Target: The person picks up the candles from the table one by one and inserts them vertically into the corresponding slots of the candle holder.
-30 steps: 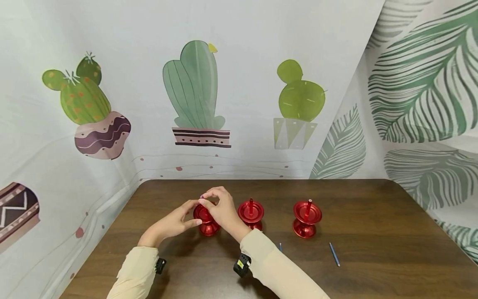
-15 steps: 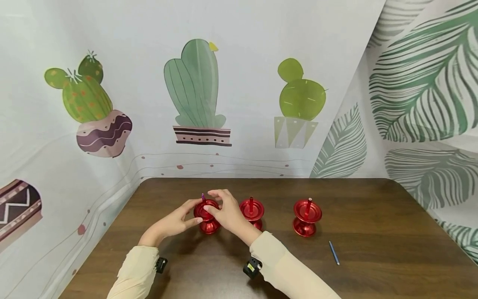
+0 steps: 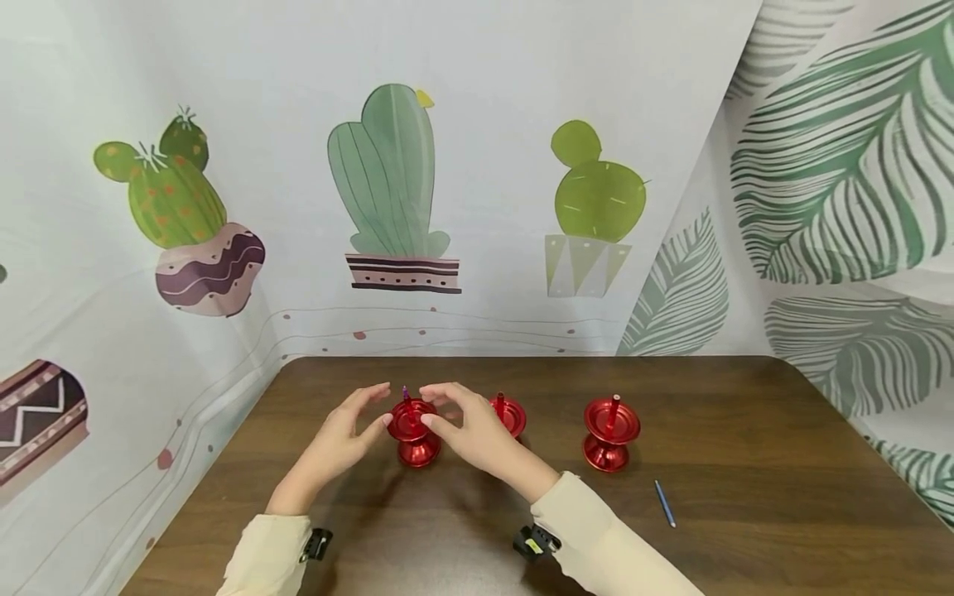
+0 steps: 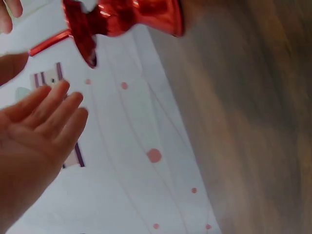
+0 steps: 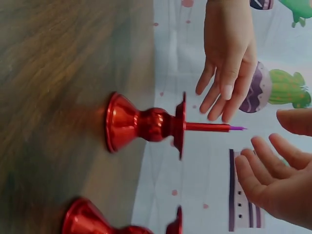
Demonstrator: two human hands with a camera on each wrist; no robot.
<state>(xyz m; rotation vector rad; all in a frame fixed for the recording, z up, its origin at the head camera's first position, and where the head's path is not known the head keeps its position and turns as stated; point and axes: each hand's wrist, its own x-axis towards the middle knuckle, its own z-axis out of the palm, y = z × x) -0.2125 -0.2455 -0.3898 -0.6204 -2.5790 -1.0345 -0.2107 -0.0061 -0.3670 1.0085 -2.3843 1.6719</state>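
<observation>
The leftmost red metal candle holder (image 3: 419, 451) stands upright on the table between my two hands. From its dish rises a thin red tube (image 5: 207, 127), and a pointed purple tip (image 5: 237, 128) sticks out of the top. My left hand (image 3: 339, 443) is just left of the dish, thumb and fingers spread apart. On the other side, my right hand (image 3: 477, 426) curves loosely beside the tube. Neither hand holds anything; the wrist views show gaps between both hands and the holder.
A second red holder (image 3: 513, 418) is partly hidden behind the right hand. Further right stands a third red holder (image 3: 609, 434), its tube topped with white. A slim blue stick (image 3: 665, 503) lies in front of it on the brown table (image 3: 775, 463).
My right fingers have left the purple tip, and the right hand has drawn back right. My left hand has moved off the dish rim to the left. The holders stay in place.
</observation>
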